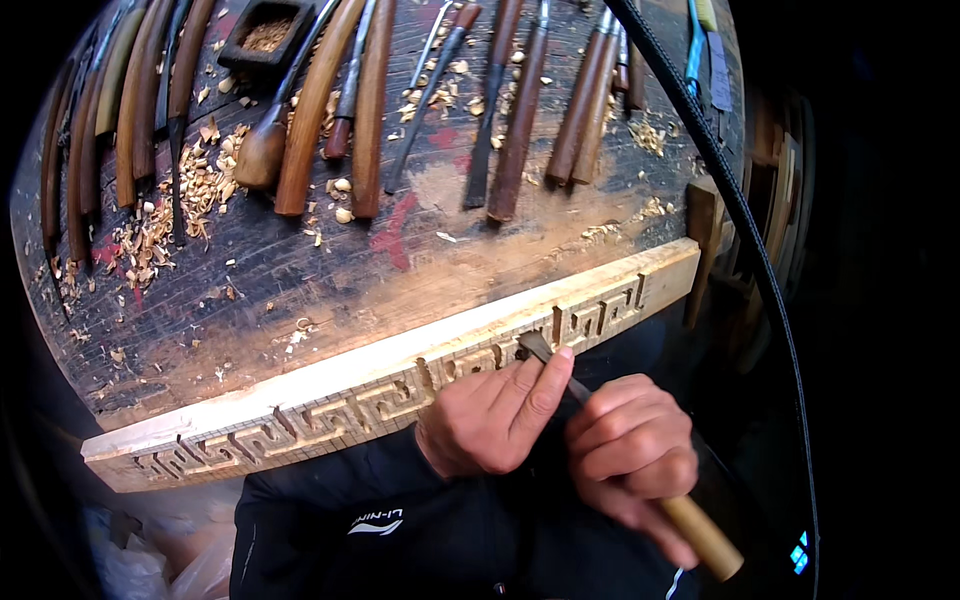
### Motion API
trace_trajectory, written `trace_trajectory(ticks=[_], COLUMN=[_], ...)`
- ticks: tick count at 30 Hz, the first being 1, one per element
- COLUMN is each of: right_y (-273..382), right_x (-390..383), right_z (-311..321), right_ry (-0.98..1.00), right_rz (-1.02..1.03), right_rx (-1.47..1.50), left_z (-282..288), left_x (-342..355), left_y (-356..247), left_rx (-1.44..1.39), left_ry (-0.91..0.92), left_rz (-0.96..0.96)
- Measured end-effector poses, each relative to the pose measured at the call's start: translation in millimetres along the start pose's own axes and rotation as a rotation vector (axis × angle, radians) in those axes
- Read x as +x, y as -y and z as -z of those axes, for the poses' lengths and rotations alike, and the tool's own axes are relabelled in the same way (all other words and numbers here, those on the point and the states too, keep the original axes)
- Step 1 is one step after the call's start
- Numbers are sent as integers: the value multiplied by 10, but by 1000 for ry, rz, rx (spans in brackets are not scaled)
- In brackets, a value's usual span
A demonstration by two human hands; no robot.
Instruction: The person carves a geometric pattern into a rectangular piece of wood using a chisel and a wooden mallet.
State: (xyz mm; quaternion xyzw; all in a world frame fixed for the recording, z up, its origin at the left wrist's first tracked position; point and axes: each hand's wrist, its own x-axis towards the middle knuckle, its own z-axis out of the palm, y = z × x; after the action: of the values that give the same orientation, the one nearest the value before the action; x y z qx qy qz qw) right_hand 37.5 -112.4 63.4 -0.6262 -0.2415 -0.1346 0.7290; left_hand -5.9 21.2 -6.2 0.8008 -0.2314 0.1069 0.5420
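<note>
A long pale wooden board (330,385) lies slantwise at the table's near edge. Its near face carries a carved angular meander pattern and pencil grid lines. My right hand (635,455) is wrapped round a chisel (708,540), whose light wooden handle sticks out below the fist toward the lower right. The dark flat blade points up-left, with its tip against the carved face right of the board's middle. My left hand (495,415) rests on that face, fingers bent and pressed together, the index finger against the blade. Its thumb is hidden.
Several wooden-handled carving tools (310,110) lie across the far side of the dark, worn table (330,260). Wood shavings (205,185) are scattered among them. A small dark square box (265,35) stands at the back. A black cable (745,215) hangs down the right side.
</note>
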Motion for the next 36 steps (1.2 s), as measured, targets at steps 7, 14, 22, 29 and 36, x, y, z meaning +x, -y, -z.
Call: trace_trajectory(ticks=[7,14,22,29,36], right_y=[379,443,365,230,162], right_x=[-174,-186,-119,-25,56], right_z=[-78,-65,-2,-31,-27], right_ry=[137,57,82,49,91], right_rz=[179,110,107,60,10], right_rx=[161,133,77,19,12], left_z=[89,144,-14,-47,-25], left_x=[-91,-90,-76,-64,-81], left_y=[30,55,34,35,41], left_rx=[-285,-250,-154,-88,-119], left_ry=[-38,75,-20,-51,-39], left_rz=[-202,-232,-166,-121,-113])
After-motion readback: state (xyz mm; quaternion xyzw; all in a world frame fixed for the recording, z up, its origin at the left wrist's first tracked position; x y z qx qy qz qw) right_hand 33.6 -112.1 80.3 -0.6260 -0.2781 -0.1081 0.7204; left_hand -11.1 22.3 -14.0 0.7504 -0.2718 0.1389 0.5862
